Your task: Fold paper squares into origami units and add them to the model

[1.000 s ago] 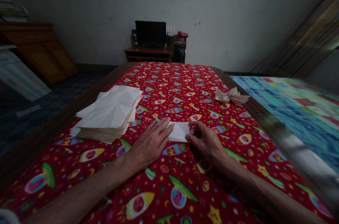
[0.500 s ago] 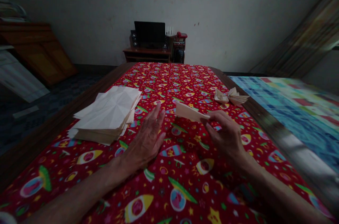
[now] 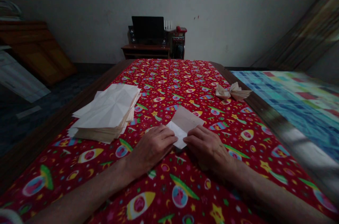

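Note:
A folded white paper [image 3: 183, 125] lies on the red patterned tablecloth [image 3: 169, 188] in front of me. My left hand [image 3: 152, 146] rests on its near left corner with the fingers curled and pressed on the sheet. My right hand [image 3: 207, 146] presses the near right edge, fingers bent down on the paper. The far half of the sheet sticks out beyond both hands and looks slightly raised.
A thick stack of creased white sheets [image 3: 107, 113] sits at the left. Folded paper figures [image 3: 232, 92] lie near the table's right edge. A bed with a checked cover [image 3: 293, 104] stands to the right. A small desk with a monitor [image 3: 148, 33] is at the far wall.
My right hand had lifted the paper off the cloth; now the paper is back down, turned diagonally, and both hands have come together on its near end.

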`<state>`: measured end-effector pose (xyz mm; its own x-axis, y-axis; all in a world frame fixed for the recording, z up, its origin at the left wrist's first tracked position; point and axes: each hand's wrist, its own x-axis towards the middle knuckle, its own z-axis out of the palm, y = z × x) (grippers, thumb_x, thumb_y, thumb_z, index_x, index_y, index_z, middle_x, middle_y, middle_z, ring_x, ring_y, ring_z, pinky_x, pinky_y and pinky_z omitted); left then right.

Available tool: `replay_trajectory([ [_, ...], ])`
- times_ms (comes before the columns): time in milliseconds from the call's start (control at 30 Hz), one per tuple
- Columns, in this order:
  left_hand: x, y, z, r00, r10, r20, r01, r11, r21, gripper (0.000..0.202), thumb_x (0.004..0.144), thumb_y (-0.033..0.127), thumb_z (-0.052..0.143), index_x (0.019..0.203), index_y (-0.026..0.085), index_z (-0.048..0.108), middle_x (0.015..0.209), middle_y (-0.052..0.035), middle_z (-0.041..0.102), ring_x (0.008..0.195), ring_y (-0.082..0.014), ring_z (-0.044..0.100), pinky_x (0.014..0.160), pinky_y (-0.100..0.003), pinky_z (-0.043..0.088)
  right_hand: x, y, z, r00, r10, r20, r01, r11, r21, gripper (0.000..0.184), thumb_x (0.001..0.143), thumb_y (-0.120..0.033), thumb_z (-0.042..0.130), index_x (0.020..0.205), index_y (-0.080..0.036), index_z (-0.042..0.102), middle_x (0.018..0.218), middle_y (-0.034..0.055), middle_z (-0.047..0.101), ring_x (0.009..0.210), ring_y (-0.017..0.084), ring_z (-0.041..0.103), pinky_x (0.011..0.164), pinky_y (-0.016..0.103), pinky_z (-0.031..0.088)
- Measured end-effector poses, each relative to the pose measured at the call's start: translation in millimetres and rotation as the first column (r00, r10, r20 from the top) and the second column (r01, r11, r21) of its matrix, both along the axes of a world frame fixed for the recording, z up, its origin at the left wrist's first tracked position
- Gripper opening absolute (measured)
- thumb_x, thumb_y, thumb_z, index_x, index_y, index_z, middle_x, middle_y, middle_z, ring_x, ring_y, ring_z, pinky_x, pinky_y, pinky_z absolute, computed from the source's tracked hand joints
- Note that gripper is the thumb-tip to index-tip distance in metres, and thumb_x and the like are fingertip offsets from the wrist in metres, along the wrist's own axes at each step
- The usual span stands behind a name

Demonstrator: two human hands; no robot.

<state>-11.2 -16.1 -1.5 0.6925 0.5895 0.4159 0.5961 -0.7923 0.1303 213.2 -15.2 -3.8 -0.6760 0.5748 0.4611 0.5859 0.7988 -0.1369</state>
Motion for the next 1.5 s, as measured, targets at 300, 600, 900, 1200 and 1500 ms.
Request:
replay_trajectory([
  [300,-1,0,-2.4,0.999,0.012,0.047,-0.01,0.999,-0.052,0.017,0.091,0.02,0.051,0.099,0.021,0.066,0.096,-0.004,0.065,0.089,-0.0171,0.057,0.079,-0.031,0.047,18,-3,-9.4,0.995,-0.082,-0.063,0.073,0.99,-0.122,0.019,0.092,-0.023,0.049,0.089,-0.02,0.067,0.08,0.0052,0.06,0.069,0.013,0.053,0.059,0.024,0.04],
  [600,5,7,-2.5,0.941,0.182,0.285,-0.057,0.916,-0.396,0.022,0.088,0.025,0.055,0.071,0.017,0.067,0.078,-0.0012,0.062,0.071,-0.0118,0.058,0.065,-0.023,0.045,12,-6,4.0,0.965,-0.2,-0.17,0.123,0.916,-0.381,0.018,0.091,-0.027,0.051,0.081,-0.019,0.065,0.076,0.0028,0.063,0.068,0.013,0.058,0.06,0.024,0.042],
  [900,14,14,3.4,0.936,0.343,0.083,-0.295,0.89,-0.348,0.024,0.088,0.027,0.052,0.066,0.016,0.057,0.072,-0.0003,0.056,0.066,-0.0125,0.054,0.063,-0.024,0.04,9,3,-9.6,0.954,-0.281,-0.109,0.249,0.938,-0.24,0.025,0.091,-0.031,0.05,0.072,-0.017,0.06,0.063,0.0015,0.058,0.057,0.012,0.051,0.054,0.024,0.034],
  [1200,15,17,1.7,0.955,0.29,0.066,-0.264,0.928,-0.263,0.02,0.088,0.023,0.05,0.069,0.017,0.052,0.076,0.0,0.052,0.067,-0.0115,0.053,0.063,-0.023,0.041,12,2,-6.5,0.937,-0.314,-0.156,0.272,0.932,-0.241,0.015,0.09,-0.027,0.049,0.084,-0.019,0.06,0.073,0.0028,0.062,0.065,0.014,0.056,0.06,0.025,0.041],
  [1500,17,15,1.1,0.955,0.296,0.009,-0.284,0.923,-0.259,0.019,0.089,0.023,0.047,0.071,0.017,0.051,0.078,-0.0005,0.051,0.071,-0.0133,0.053,0.064,-0.025,0.042,26,-32,-2.9,0.987,-0.158,0.035,0.159,0.986,-0.039,0.024,0.091,-0.016,0.042,0.105,-0.016,0.062,0.076,0.0062,0.06,0.065,0.016,0.052,0.054,0.026,0.04],
])
